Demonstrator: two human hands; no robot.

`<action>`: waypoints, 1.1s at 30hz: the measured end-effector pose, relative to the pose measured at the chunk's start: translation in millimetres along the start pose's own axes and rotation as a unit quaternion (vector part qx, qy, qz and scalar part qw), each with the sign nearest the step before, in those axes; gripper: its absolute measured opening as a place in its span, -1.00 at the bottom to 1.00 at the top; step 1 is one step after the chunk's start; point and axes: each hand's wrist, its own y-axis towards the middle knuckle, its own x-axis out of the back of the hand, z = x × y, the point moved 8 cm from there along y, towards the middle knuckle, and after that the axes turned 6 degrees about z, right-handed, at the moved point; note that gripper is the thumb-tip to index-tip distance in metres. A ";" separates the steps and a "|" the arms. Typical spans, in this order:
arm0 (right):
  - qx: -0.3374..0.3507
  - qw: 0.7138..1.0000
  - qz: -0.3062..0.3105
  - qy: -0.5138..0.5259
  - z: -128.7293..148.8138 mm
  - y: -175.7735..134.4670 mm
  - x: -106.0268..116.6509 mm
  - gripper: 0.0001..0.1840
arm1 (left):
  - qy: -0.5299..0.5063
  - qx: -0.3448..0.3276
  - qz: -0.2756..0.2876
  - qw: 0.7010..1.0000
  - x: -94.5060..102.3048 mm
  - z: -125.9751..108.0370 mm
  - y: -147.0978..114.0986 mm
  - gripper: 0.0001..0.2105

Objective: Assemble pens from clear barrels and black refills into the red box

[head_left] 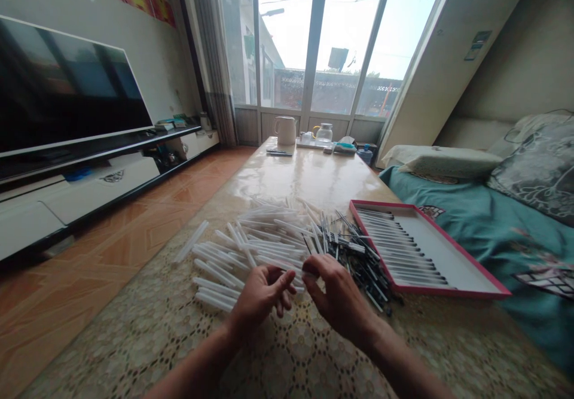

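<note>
My left hand (pixel 265 291) is closed, thumb against curled fingers; what it holds, if anything, is too small to make out. Close beside it, my right hand (pixel 335 285) pinches a small whitish piece (pixel 308 275), mostly hidden by the fingers. A thin dark stick (pixel 305 243) shows just above the right fingertips; I cannot tell whether it is held. Just beyond both hands spreads a loose pile of translucent white tubes (pixel 219 273). Right of it lies a heap of thin black sticks (pixel 374 273). Farther right, a shallow pink-rimmed box (pixel 466 258) holds a row of pale, dark-ended pen-like sticks (pixel 403 249).
The long table has a patterned cover (pixel 147 351). At its far end stand a pale kettle (pixel 286 131), a glass pot (pixel 324 133) on a tray and a tissue pack (pixel 344 145). A teal-covered seat (pixel 452 207) borders the right side; a television (pixel 67 88) is left.
</note>
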 end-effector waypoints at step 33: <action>-0.217 0.946 0.021 -0.239 -128.3 19.5 23.8 -0.80 | -0.149 0.015 -0.103 0.983 25.8 0.5 -0.8 -0.68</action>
